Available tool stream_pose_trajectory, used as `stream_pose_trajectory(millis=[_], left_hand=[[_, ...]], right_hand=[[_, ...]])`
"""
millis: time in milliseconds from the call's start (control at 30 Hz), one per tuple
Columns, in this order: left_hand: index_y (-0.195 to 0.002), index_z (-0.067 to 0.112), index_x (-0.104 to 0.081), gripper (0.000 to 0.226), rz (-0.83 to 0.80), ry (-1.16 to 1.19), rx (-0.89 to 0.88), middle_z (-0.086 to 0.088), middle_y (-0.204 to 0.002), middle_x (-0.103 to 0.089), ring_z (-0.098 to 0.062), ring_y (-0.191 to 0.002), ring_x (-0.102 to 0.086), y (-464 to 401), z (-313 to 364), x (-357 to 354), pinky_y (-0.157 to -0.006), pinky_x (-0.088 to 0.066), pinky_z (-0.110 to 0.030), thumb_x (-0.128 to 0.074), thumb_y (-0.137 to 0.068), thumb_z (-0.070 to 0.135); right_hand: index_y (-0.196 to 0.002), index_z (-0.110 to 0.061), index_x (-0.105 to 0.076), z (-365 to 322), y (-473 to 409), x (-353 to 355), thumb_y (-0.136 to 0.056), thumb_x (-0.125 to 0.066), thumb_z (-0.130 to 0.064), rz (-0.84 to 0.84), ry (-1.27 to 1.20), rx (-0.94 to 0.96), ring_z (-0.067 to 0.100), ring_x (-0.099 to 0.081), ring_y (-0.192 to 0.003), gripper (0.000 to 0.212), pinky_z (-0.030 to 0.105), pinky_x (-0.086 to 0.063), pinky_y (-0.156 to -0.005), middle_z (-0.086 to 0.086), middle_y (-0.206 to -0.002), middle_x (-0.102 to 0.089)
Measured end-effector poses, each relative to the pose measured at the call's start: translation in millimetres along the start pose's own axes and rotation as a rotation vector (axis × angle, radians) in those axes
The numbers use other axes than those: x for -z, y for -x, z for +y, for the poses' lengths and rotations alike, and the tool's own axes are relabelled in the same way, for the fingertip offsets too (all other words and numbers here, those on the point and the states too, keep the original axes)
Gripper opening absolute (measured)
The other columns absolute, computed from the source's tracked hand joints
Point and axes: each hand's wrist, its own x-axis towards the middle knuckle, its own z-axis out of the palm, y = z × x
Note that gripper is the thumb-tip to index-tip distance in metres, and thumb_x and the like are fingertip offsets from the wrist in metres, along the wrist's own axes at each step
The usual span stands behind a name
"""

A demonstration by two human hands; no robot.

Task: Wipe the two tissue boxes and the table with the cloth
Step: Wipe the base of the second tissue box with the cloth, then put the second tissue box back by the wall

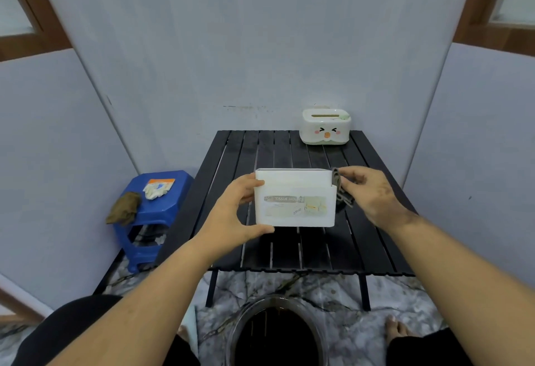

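White plastic up front: the white tissue box (295,197) is lifted clear of the black slatted counter (289,151), label facing the person, long axis running left to right between the two hands. Left hand (240,209) clamps the box's left end, fingers on the upper part and thumb hooked under the bottom edge. Right hand (367,192) is pinched shut on the grey cloth (341,192), and that cloth is pressed right against the box's right end, bunched at the upper corner and trailing down the side.

So the relation that matters: cloth at the right end, the broad labelled face lying leftward from it. My read is that a stroke along the long axis, right to left, would cover the face, with the left hand as the brace.

Count them: two tissue boxes. One in hand, and the cartoon-face tissue box (325,126) sitting at the far right corner of the counter, well apart from both hands, nearer the right one. Two cloths too: the grey one working, and a brown rag (124,206) draped on the blue stool (162,192) at left. One counter. Judging by this, box one is under way; second box and counter look yet to be done.
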Motion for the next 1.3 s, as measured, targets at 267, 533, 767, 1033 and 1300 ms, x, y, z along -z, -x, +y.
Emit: stream_pose_trajectory(millis=[267,533,767,1033,1300], left_hand=[[-0.141,0.018,-0.054,0.080,0.140,0.165,0.352,0.007,-0.123,-0.069,-0.007,-0.106,-0.067,-3.8,1.5,-11.3,-0.094,-0.058,-0.030,-0.093,-0.072,0.016],[-0.138,0.025,-0.052,0.091,0.089,0.099,0.383,0.008,-0.120,-0.066,-0.012,-0.108,-0.066,0.1,0.9,-12.3,-0.092,-0.060,-0.036,-0.098,-0.061,0.012],[-0.138,0.029,-0.047,0.093,0.053,0.054,0.361,0.014,-0.123,-0.061,-0.004,-0.110,-0.061,3.7,3.4,-13.1,-0.085,-0.053,-0.019,-0.098,-0.062,0.010],[-0.142,0.027,-0.044,0.092,0.078,0.024,0.282,0.017,-0.124,-0.058,0.001,-0.110,-0.059,-54.4,-11.3,19.9,-0.077,-0.050,-0.011,-0.096,-0.067,0.016],[-0.140,0.018,-0.046,0.094,0.142,0.002,0.329,0.001,-0.127,-0.062,-0.020,-0.115,-0.064,-180.2,-90.7,73.8,-0.096,-0.058,-0.038,-0.098,-0.062,0.009]], right_hand=[[-0.105,-0.033,-0.067,-29.6,45.6,-10.9,-0.076,-0.077,-0.039,-0.313,0.092,-0.132,0.007,-0.065,-0.090,0.031,0.032,-0.049,-0.082,-0.005,-0.099,-0.072],[-0.138,-0.025,-0.036,-30.6,62.2,-30.9,-0.046,-0.097,-0.022,-0.282,0.401,-0.095,0.002,-0.043,-0.112,0.110,0.007,-0.032,-0.088,-0.014,-0.123,-0.042],[-0.147,-0.020,-0.030,-13.7,59.7,-38.4,-0.050,-0.096,-0.026,-0.183,0.426,-0.056,0.002,-0.038,-0.120,0.117,0.016,-0.029,-0.099,-0.009,-0.139,-0.040],[-0.146,-0.023,-0.033,-21.7,-13.7,-54.3,-0.047,-0.096,-0.028,-0.166,0.367,-0.017,0.007,-0.043,-0.124,0.117,0.021,-0.033,-0.100,-0.012,-0.137,-0.044],[-0.129,-0.022,-0.047,-5.5,-167.1,-119.2,-0.042,-0.097,-0.032,-0.198,0.315,0.068,0.011,-0.053,-0.113,0.101,0.028,-0.044,-0.099,-0.007,-0.124,-0.054]])
